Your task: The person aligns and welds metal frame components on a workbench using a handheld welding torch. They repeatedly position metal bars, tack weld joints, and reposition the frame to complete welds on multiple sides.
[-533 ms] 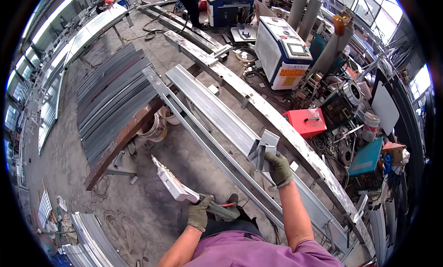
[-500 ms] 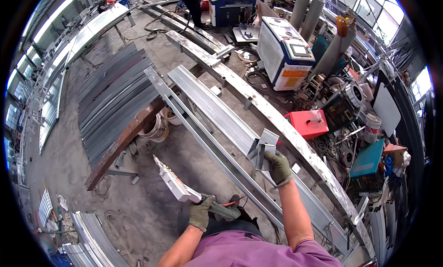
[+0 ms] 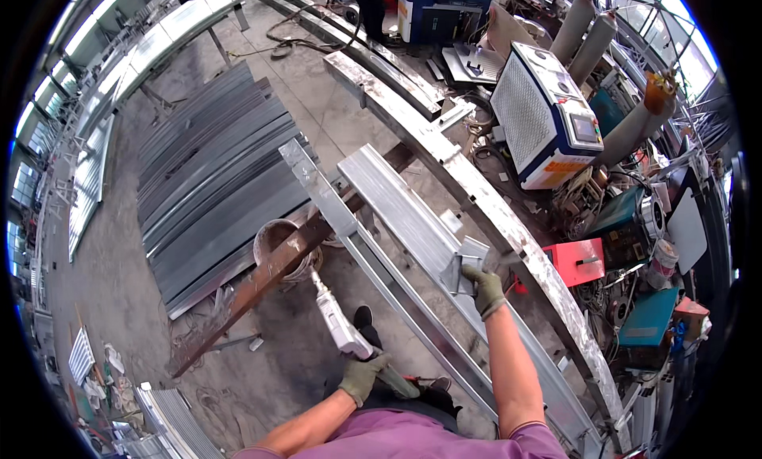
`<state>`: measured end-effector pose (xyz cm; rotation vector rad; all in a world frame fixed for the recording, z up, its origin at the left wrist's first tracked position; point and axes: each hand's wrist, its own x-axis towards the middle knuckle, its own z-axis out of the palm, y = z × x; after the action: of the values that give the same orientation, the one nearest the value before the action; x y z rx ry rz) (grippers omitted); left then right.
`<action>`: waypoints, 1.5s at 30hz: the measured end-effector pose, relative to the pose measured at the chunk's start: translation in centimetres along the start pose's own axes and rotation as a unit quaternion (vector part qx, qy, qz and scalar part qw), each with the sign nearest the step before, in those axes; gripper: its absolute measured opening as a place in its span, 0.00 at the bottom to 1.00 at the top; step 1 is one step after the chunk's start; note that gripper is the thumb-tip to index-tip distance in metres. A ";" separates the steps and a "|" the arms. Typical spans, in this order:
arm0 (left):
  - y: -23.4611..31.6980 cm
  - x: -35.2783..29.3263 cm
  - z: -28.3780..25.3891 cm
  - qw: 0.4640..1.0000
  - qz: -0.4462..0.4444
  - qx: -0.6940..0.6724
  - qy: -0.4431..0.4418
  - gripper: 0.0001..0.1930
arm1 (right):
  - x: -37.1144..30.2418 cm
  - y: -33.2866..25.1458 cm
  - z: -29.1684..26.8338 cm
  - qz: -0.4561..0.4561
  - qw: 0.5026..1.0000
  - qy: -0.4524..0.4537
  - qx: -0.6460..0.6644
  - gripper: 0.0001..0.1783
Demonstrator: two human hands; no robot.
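Observation:
My left hand (image 3: pixel 363 379), in an olive work glove, is closed around the grip of a white welding gun (image 3: pixel 341 328). The gun's narrow nozzle points forward, away from me. My gloved right hand (image 3: pixel 486 291) pinches a small bent sheet-metal bracket (image 3: pixel 474 255). In this view the bracket overlaps the wide ribbed steel channel (image 3: pixel 405 209); whether it touches the channel I cannot tell. Alongside, to the left, runs a narrower steel channel (image 3: pixel 381 270), between the gun and my right hand.
A rusty beam (image 3: pixel 274 276) crosses under the channels' far ends, with a bucket (image 3: pixel 278 241) by it. Dark metal strips (image 3: pixel 222 181) lie beyond. A long whitish beam (image 3: pixel 476 185), a white-and-blue machine cabinet (image 3: pixel 540 113), a red box (image 3: pixel 575 262) and gas cylinders (image 3: pixel 573 28) stand right.
My view has shifted, so the channels and machines appear farther right. The bracket now sits flatter over the wide channel in view. Both hands keep hold of their things.

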<state>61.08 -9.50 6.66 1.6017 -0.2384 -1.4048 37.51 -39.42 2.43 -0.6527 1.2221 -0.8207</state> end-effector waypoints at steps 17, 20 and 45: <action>6.6 8.4 -12.1 0.988 -0.040 -0.081 0.123 0.07 | 17.4 -1.1 22.4 0.052 0.985 0.023 -0.164 0.26; 7.5 8.9 -11.8 0.990 -0.057 -0.079 0.103 0.06 | 17.3 -0.8 20.7 0.059 0.994 0.007 -0.092 0.25; 9.5 13.0 -12.2 0.992 -0.106 -0.044 0.042 0.04 | 13.8 0.0 16.8 0.073 0.996 0.042 0.009 0.23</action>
<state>79.63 -17.02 3.59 1.6454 0.0451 -1.4819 55.65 -50.76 -1.22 -0.5112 1.3209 -0.7427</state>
